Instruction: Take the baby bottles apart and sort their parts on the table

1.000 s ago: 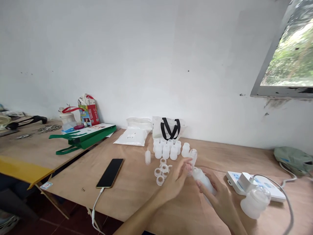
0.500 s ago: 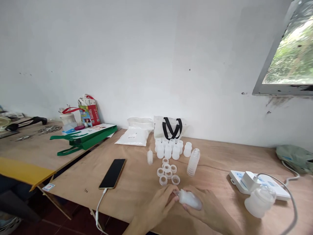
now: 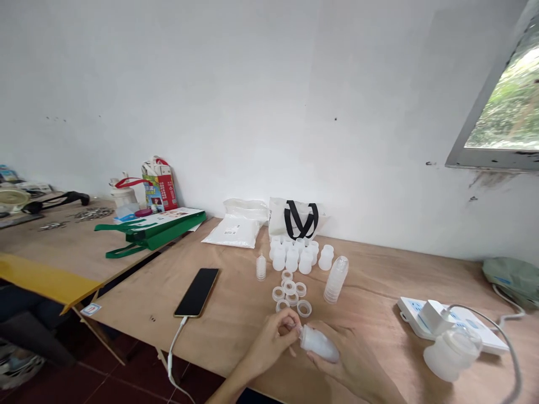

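Note:
A frosted white plastic bottle lies on its side just above the near table edge. My left hand pinches its narrow neck end with the fingertips. My right hand cups the bottle's wide body from below. Beyond the hands, several translucent plastic rings lie on the plywood table. Several white bottle parts stand in a group behind them. To their right, a stack of clear plastic cups lies tilted.
A black phone on a white cable lies left of the rings. A power strip and a large frosted jar sit right. White packets and a black-handled bag line the wall. Another table stands left.
Since a second ago, both hands have moved down and toward the near edge with the bottle. The cup stack is no longer beside my left hand, and the view has shifted slightly.

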Tool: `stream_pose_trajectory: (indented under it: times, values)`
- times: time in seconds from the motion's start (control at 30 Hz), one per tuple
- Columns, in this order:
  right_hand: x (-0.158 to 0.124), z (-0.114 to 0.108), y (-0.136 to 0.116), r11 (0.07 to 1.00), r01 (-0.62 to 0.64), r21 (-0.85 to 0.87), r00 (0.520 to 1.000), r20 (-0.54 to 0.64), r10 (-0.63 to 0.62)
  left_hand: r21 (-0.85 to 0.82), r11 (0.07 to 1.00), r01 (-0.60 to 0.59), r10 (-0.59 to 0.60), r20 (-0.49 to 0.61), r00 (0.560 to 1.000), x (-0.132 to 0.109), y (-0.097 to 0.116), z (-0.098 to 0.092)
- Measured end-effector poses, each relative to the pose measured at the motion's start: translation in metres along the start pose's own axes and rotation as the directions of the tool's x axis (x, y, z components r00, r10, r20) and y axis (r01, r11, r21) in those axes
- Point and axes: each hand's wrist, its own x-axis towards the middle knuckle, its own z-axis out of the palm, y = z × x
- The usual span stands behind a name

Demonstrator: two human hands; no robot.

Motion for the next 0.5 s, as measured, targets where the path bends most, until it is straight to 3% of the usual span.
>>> stream_pose_trajectory:
  times: [0.17,0.23,0.37,0.5]
  values:
    - [-0.001,-0.005,-0.003,0.977,-0.03,0.211,0.998,0.068,0.016,-0.283,0.95,0.133,-0.121,0.059,0.991,0.004,0.01,-0.007]
    - [-0.003,-0.008,-0.001,0.964,-0.052,0.261,0.997,0.065,0.036,-0.335,0.933,0.134,-0.125,0.049,0.991,0.004,0.017,-0.015]
    - [-0.005,-0.01,0.007,0.963,-0.107,0.248,0.994,0.009,0.108,-0.293,0.955,0.046,-0.056,-0.024,0.998,0.007,0.033,-0.036]
    - [-0.005,-0.009,0.009,0.96,-0.12,0.254,0.993,0.012,0.121,-0.143,0.99,0.001,-0.026,-0.175,0.984,0.014,0.044,-0.06]
